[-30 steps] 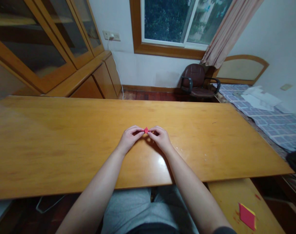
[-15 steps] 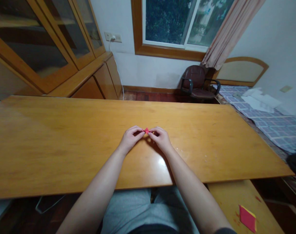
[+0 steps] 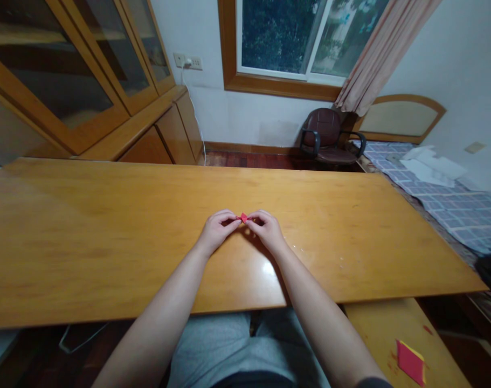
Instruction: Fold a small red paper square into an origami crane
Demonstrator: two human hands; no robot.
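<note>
A small piece of folded red paper [image 3: 244, 218] is pinched between both hands, just above the middle of the wooden table [image 3: 108, 231]. My left hand [image 3: 216, 229] grips its left end between thumb and fingertips. On the opposite end, my right hand [image 3: 267, 227] holds it in the same kind of pinch. Only the pointed middle of the paper shows; the fingers hide its two ends. A shadow of the right hand and forearm falls on the tabletop.
A stack of red and yellow paper [image 3: 410, 362] lies on a lower wooden surface [image 3: 374, 323] at bottom right. Beyond the table stand a glass-fronted cabinet [image 3: 119, 108], a brown armchair [image 3: 325, 132] and a bed [image 3: 451, 210] at right.
Both hands stay in place with the same pinch. The middle of the red paper has changed shape slightly between the fingertips. The view shifted a little early on.
</note>
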